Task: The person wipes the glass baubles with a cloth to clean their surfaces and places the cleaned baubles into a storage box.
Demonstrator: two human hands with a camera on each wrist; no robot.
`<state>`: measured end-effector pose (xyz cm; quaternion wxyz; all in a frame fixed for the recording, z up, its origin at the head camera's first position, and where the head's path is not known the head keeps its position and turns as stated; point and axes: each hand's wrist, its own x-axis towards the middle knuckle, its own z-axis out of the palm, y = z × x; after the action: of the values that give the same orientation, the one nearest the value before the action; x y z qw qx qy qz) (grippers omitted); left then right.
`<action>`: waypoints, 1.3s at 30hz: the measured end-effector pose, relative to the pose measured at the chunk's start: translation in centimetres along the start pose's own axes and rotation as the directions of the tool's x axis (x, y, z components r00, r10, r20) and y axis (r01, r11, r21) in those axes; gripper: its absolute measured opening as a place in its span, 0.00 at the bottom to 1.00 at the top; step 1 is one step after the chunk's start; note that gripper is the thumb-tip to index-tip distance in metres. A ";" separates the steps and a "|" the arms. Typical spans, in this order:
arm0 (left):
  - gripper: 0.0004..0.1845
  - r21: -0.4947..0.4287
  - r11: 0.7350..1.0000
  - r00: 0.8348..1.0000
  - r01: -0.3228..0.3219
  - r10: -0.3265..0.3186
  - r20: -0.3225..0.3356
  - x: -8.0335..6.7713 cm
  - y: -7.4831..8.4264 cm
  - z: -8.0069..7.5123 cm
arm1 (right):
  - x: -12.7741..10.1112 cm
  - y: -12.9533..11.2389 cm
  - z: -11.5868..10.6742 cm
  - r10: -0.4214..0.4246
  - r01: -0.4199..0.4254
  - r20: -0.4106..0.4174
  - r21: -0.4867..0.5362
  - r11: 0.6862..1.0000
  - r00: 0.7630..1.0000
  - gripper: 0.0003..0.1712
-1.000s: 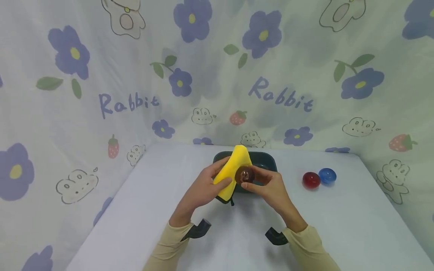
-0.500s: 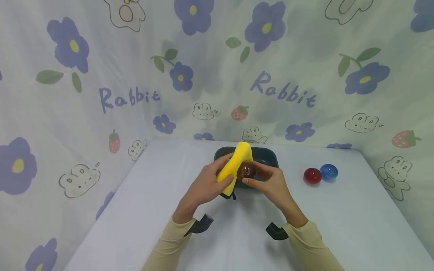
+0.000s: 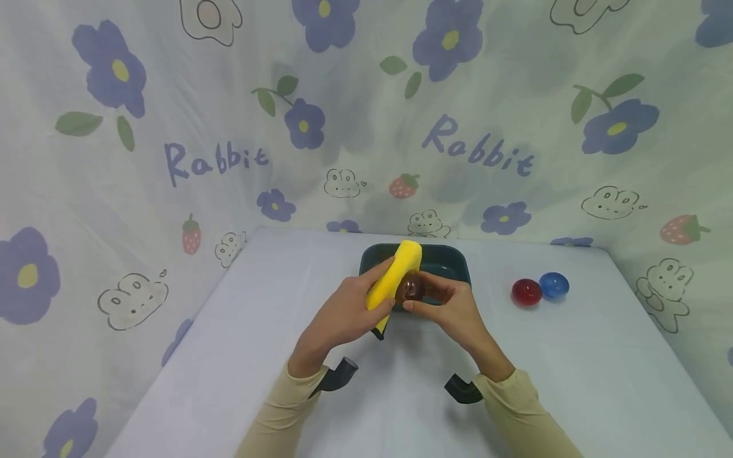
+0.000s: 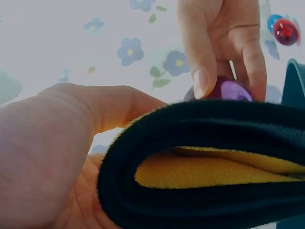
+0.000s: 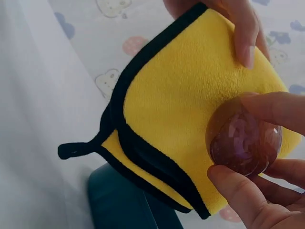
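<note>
My left hand (image 3: 346, 312) grips a folded yellow cloth (image 5: 171, 86) with dark edging and a small dark hanging loop. Between thumb and fingers, my right hand (image 3: 455, 312) pinches a dark brownish-purple glass ball (image 5: 243, 143), held against the cloth's face. In the left wrist view the cloth's dark edge (image 4: 209, 112) hides the ball's lower part. Both hands are raised in front of a dark green tray (image 3: 460, 261), whose near side they partly cover.
To the right on the white table (image 3: 572, 362) lie a red ball (image 3: 526, 292) and a blue ball (image 3: 554, 285), side by side. A curtain (image 3: 366, 108) printed with flowers and rabbits rises behind and at both sides.
The cloth and brown ball shift slightly between the two hands, and the cloth now shows narrower to the head camera. The whole scene sits a little higher as the head view tilts.
</note>
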<state>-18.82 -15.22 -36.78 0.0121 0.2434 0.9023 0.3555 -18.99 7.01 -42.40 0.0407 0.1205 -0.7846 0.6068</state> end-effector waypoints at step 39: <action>0.28 -0.105 0.994 0.999 0.011 -0.007 0.045 0.7 -0.6 1.7 | -0.1 0.6 -0.3 -0.095 0.103 -0.109 0.064 0.993 0.990 0.33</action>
<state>-19.31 -14.19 -38.30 0.0467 0.2462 0.8830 0.3968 -19.05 7.42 -42.89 0.1079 0.1284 -0.7528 0.6365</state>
